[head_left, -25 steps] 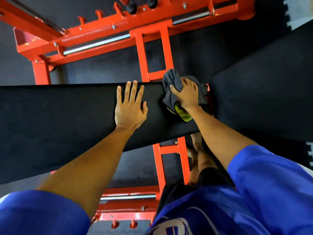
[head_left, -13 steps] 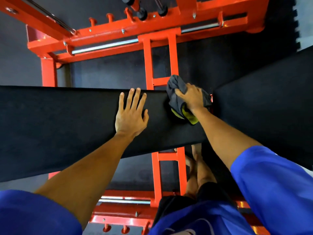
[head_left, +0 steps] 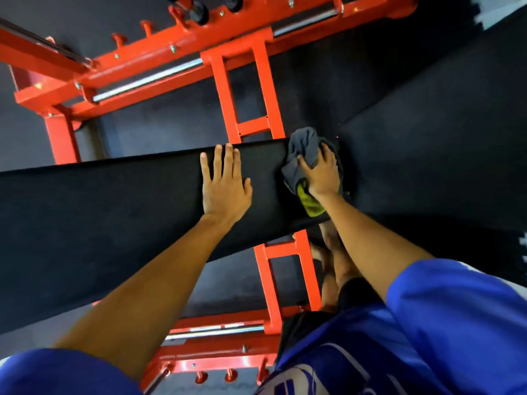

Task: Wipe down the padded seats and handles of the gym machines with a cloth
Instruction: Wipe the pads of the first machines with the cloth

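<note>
My left hand point(head_left: 225, 186) lies flat, fingers spread, on the black padded seat point(head_left: 114, 209). My right hand point(head_left: 322, 175) grips the bunched grey-and-yellow cloth point(head_left: 302, 146) at the seat's right end. The white lettering point(head_left: 299, 380) on my blue shirt point(head_left: 370, 352) is unreadable. An orange frame point(head_left: 228, 89) stands on the dark floor point(head_left: 171, 124).

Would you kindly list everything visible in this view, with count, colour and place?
Padded bench: one, black, across the middle.
Second pad: one, black, angled at right.
Cloth: one, grey and yellow-green, on the bench's right end.
Machine frame: one, orange-red, below both pads.
Steel rods: several, silver, along the frame rails.
Floor: dark grey, beneath the frame.
Sleeves: two, blue, bottom corners.
Left hand: flat on the bench, fingers spread.
Right hand: holding the cloth.
</note>
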A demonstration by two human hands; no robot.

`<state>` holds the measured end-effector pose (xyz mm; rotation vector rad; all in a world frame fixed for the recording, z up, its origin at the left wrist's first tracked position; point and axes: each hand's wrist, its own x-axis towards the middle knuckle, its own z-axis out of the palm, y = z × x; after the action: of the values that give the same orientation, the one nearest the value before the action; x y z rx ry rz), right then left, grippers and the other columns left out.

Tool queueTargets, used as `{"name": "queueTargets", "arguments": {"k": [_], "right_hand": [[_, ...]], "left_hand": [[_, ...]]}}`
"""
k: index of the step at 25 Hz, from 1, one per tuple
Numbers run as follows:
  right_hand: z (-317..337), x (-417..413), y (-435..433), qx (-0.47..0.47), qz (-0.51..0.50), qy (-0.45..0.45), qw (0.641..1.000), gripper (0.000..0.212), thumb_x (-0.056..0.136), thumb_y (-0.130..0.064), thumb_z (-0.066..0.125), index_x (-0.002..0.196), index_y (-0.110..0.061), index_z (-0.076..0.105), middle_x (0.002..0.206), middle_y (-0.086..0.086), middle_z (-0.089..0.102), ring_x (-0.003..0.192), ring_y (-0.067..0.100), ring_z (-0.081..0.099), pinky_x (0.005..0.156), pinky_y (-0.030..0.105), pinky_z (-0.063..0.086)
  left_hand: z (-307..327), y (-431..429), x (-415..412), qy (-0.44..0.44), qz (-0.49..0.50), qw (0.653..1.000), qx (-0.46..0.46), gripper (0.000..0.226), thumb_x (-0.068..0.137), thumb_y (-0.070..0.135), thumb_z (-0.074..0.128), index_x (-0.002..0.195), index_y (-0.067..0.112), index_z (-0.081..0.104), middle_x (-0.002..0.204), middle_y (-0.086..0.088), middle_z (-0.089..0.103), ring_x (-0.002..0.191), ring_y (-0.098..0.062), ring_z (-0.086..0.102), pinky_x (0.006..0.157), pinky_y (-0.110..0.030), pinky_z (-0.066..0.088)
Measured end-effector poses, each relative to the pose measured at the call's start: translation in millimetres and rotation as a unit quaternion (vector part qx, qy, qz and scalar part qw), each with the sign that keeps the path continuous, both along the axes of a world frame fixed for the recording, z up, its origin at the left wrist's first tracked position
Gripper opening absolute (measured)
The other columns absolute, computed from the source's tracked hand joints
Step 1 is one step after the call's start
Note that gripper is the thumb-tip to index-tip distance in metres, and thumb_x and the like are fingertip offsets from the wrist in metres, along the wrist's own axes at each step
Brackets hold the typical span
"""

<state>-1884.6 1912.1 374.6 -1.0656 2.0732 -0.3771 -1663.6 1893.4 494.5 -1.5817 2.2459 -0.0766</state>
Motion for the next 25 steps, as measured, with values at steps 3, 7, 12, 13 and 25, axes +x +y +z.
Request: {"name": "queueTargets", "arguments": {"k": [3,7,12,13,25], "right_hand": [[4.0,-2.8,-38.4,0.064,-0.084,-0.036,0.994,0.073,0.099,-0.064,0.048,0.157,-0.02,0.041,0.16,0.009,0.04,0.148,0.035,0.036,0.118,0.05,0.031],[27.3,56.5,-9.6,-0.08,0.045,0.053,0.994,0.068,0.095,-0.062,0.049,0.15,-0.022,0.052,0.157,0.002,0.048,0.15,0.029,0.036,0.121,0.057,0.022],[-11.3,5.3,11.6,-0.091,0.067,0.079,0.99,0.08,0.09,-0.065,0.044,0.148,-0.011,0.055,0.152,0.017,0.052,0.142,0.041,0.045,0.114,0.059,0.038],[-15.0,-4.2,4.7,-0.056,0.053,0.057,0.995,0.086,0.088,-0.068,0.042,0.152,-0.01,0.05,0.155,0.018,0.048,0.144,0.041,0.042,0.116,0.057,0.037],[-3.9,18.2,-50.1,-0.13,0.097,0.071,0.984,0.067,0.092,-0.07,0.049,0.122,-0.016,0.072,0.126,0.01,0.071,0.129,0.036,0.058,0.105,0.056,0.047]], "left_hand": [[-16.6,-5.0,-19.2,0.004,-0.012,1.0,0.016,0.072,0.102,0.042,0.038,0.16,0.004,0.022,0.167,-0.014,0.021,0.156,-0.031,0.014,0.124,-0.062,0.008],[-31.2,-4.0,-22.4,-0.028,-0.024,0.999,0.021,0.074,0.101,0.041,0.03,0.162,0.004,0.01,0.17,-0.014,0.009,0.157,-0.032,0.003,0.122,-0.066,0.005],[-33.7,-3.5,-24.7,0.004,-0.012,1.0,0.003,0.073,0.101,0.041,0.03,0.162,0.005,0.011,0.17,-0.013,0.011,0.157,-0.031,0.005,0.122,-0.066,0.005],[-33.8,-2.7,-25.3,0.008,-0.011,1.0,-0.002,0.073,0.101,0.04,0.03,0.162,0.005,0.011,0.17,-0.013,0.012,0.157,-0.031,0.006,0.122,-0.066,0.005],[-36.1,-2.4,-23.9,0.019,-0.014,1.0,-0.006,0.072,0.1,0.04,0.032,0.161,0.006,0.017,0.169,-0.012,0.015,0.157,-0.031,0.008,0.122,-0.065,0.004]]}}
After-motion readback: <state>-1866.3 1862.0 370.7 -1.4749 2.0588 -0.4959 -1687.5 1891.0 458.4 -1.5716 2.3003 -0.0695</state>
